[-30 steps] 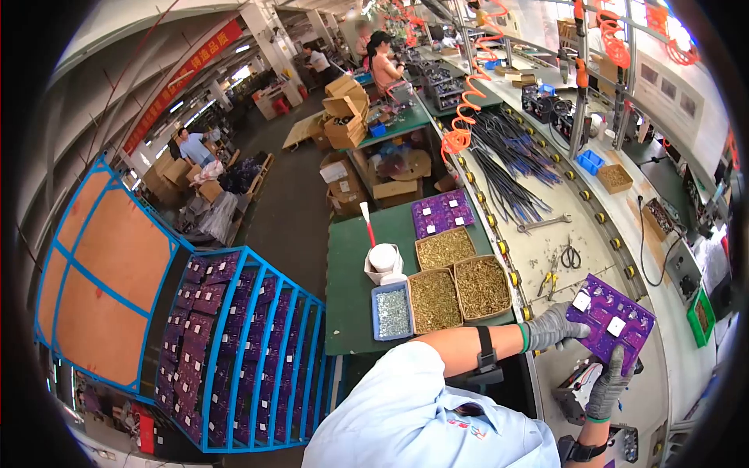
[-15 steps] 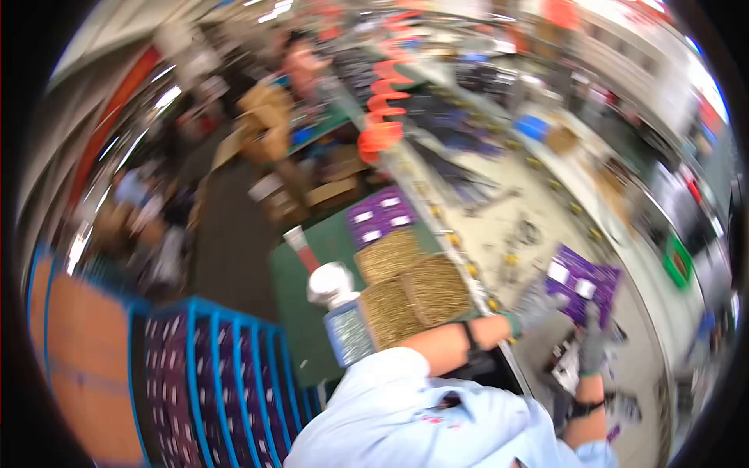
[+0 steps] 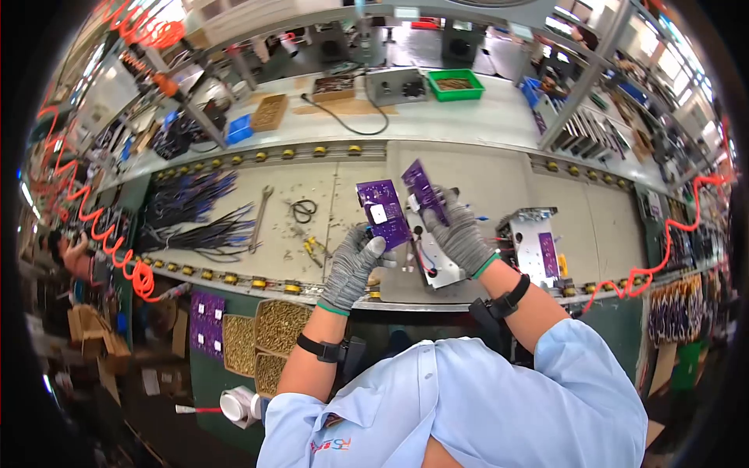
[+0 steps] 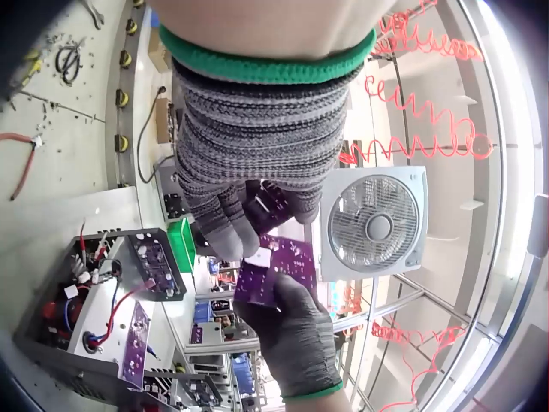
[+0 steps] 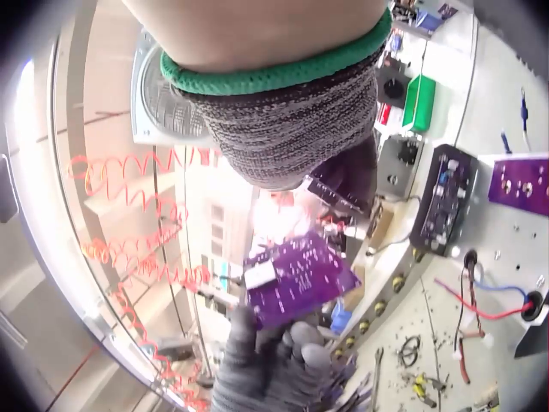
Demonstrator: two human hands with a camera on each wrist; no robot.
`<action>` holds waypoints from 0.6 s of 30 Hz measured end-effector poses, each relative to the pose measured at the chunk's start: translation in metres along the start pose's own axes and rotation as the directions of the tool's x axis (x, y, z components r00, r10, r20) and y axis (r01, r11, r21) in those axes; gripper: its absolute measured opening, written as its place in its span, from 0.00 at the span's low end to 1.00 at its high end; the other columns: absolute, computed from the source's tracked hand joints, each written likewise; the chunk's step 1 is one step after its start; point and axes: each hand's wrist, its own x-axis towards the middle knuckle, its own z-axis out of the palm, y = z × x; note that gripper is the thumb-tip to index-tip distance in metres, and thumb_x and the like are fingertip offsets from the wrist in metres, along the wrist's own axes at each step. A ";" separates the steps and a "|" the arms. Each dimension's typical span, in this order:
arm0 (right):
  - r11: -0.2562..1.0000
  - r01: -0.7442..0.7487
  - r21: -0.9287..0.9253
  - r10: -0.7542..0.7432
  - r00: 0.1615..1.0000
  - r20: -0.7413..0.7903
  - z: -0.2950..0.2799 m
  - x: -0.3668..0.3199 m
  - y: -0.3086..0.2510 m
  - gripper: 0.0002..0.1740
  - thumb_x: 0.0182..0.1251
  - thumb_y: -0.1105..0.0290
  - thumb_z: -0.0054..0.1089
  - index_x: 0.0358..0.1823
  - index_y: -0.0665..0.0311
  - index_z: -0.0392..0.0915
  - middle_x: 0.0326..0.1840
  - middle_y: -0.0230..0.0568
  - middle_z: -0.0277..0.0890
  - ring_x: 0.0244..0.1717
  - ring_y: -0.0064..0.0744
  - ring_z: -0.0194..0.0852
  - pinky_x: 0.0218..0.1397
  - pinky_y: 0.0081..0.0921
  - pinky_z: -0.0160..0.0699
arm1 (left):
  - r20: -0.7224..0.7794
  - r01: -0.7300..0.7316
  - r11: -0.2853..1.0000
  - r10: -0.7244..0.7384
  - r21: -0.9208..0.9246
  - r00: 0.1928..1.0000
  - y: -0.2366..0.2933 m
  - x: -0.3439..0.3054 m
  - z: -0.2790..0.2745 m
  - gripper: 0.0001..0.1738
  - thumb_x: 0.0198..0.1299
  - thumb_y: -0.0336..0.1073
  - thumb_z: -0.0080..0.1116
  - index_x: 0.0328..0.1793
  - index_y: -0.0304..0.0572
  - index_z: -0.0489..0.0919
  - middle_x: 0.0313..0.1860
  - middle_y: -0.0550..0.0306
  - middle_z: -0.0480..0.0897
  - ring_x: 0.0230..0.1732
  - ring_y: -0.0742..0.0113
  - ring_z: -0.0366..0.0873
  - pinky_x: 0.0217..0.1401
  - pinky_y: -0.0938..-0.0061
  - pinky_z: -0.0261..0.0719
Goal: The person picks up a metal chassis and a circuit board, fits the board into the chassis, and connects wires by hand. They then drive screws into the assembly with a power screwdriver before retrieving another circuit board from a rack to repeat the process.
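Both hands wear grey knit gloves with green cuffs. My left hand (image 3: 355,269) pinches a purple circuit board (image 3: 382,210) with a white square patch, thumb on its face. A second purple circuit board (image 3: 422,191), tilted, is gripped in my right hand (image 3: 460,238). The two boards are held side by side, a narrow gap between them in the head view. In the right wrist view the left hand's board (image 5: 300,279) shows its patch and small white marks. Below the right hand lies a white metal housing (image 3: 443,273) with wires, partly hidden by hand and board.
Another opened housing (image 3: 530,249) stands to the right on the line. Leftward lie pliers (image 3: 314,249), a wrench (image 3: 261,218) and bundled cables (image 3: 191,210). Boxes of brass-coloured parts (image 3: 282,326) and a four-patch board (image 3: 207,324) sit at lower left. A green bin (image 3: 455,86) stands behind.
The head view has swung rightward, and the hands now face the line. Both hands held one board with two white patches; now each holds a separate piece.
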 end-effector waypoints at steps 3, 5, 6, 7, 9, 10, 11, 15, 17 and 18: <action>0.894 -0.204 0.399 0.265 0.959 -0.105 -0.068 -0.019 -0.015 0.24 0.72 0.60 0.64 0.63 0.64 0.72 0.44 0.39 0.82 0.40 0.28 0.84 0.41 0.29 0.83 | 0.107 -0.018 0.988 0.002 0.154 0.994 -0.004 0.016 0.018 0.32 0.62 0.39 0.71 0.65 0.32 0.69 0.49 0.50 0.83 0.42 0.64 0.85 0.46 0.67 0.89; 0.714 -0.298 0.634 0.434 0.899 -0.066 -0.106 -0.042 0.015 0.27 0.70 0.55 0.66 0.63 0.62 0.73 0.46 0.33 0.82 0.37 0.24 0.84 0.39 0.23 0.86 | 0.126 -0.026 0.956 -0.011 0.291 0.992 -0.034 0.025 0.038 0.35 0.57 0.36 0.74 0.66 0.33 0.68 0.49 0.50 0.83 0.45 0.64 0.84 0.48 0.70 0.87; 0.705 -0.191 0.683 0.384 0.912 -0.141 -0.122 -0.051 0.012 0.27 0.71 0.54 0.65 0.62 0.64 0.74 0.45 0.36 0.83 0.36 0.24 0.84 0.36 0.21 0.86 | 0.142 -0.063 0.925 0.010 0.375 0.990 -0.051 0.027 0.054 0.36 0.56 0.37 0.75 0.66 0.33 0.69 0.49 0.50 0.83 0.46 0.65 0.84 0.48 0.71 0.86; 0.678 -0.212 0.703 0.433 0.889 -0.149 -0.135 -0.064 0.020 0.28 0.70 0.52 0.66 0.61 0.65 0.74 0.45 0.37 0.83 0.36 0.25 0.85 0.34 0.21 0.87 | 0.178 -0.074 0.836 -0.028 0.543 0.984 -0.052 0.028 0.075 0.37 0.55 0.39 0.75 0.66 0.33 0.69 0.49 0.50 0.83 0.48 0.66 0.83 0.49 0.70 0.84; 0.642 -0.238 0.729 0.522 0.832 -0.188 -0.158 -0.089 0.034 0.30 0.67 0.49 0.67 0.59 0.66 0.75 0.44 0.39 0.83 0.37 0.26 0.85 0.32 0.22 0.88 | 0.233 -0.149 0.629 -0.053 0.763 0.971 -0.070 0.043 0.108 0.37 0.53 0.43 0.76 0.64 0.34 0.71 0.49 0.48 0.83 0.47 0.64 0.83 0.51 0.68 0.82; 0.633 -0.245 0.735 0.564 0.796 -0.220 -0.167 -0.102 0.040 0.31 0.66 0.48 0.68 0.58 0.66 0.75 0.43 0.39 0.83 0.37 0.27 0.86 0.31 0.23 0.89 | 0.290 -0.203 0.549 -0.074 0.810 0.954 -0.075 0.051 0.115 0.37 0.53 0.42 0.74 0.65 0.34 0.71 0.51 0.43 0.82 0.47 0.52 0.84 0.55 0.64 0.81; 0.623 -0.257 0.739 0.602 0.760 -0.244 -0.173 -0.114 0.047 0.33 0.64 0.43 0.68 0.56 0.64 0.76 0.42 0.37 0.81 0.38 0.27 0.84 0.35 0.26 0.88 | 0.306 -0.265 0.385 -0.049 0.884 0.951 -0.084 0.057 0.115 0.36 0.53 0.42 0.73 0.65 0.35 0.71 0.52 0.40 0.82 0.50 0.48 0.83 0.56 0.61 0.81; 0.452 -0.141 0.881 0.658 0.719 -0.223 -0.199 -0.166 0.071 0.25 0.62 0.61 0.72 0.57 0.64 0.77 0.45 0.40 0.84 0.41 0.33 0.85 0.43 0.31 0.89 | 0.343 -0.341 0.031 -0.066 0.939 0.937 -0.128 0.077 0.086 0.38 0.50 0.43 0.71 0.67 0.38 0.71 0.61 0.38 0.77 0.61 0.42 0.77 0.64 0.55 0.77; 0.420 -0.154 0.894 0.671 0.716 -0.192 -0.213 -0.187 0.080 0.25 0.62 0.62 0.72 0.57 0.64 0.76 0.46 0.40 0.82 0.43 0.33 0.84 0.46 0.32 0.89 | 0.342 -0.351 -0.071 -0.113 0.934 0.933 -0.128 0.080 0.079 0.38 0.49 0.43 0.72 0.67 0.39 0.72 0.62 0.40 0.77 0.63 0.44 0.76 0.64 0.55 0.77; 0.381 -0.173 0.908 0.666 0.733 -0.140 -0.218 -0.194 0.083 0.25 0.62 0.63 0.72 0.57 0.64 0.75 0.47 0.39 0.81 0.46 0.34 0.83 0.49 0.33 0.89 | 0.312 -0.328 -0.091 -0.160 0.940 0.937 -0.119 0.079 0.082 0.38 0.49 0.43 0.72 0.67 0.40 0.73 0.62 0.41 0.77 0.63 0.45 0.76 0.64 0.56 0.77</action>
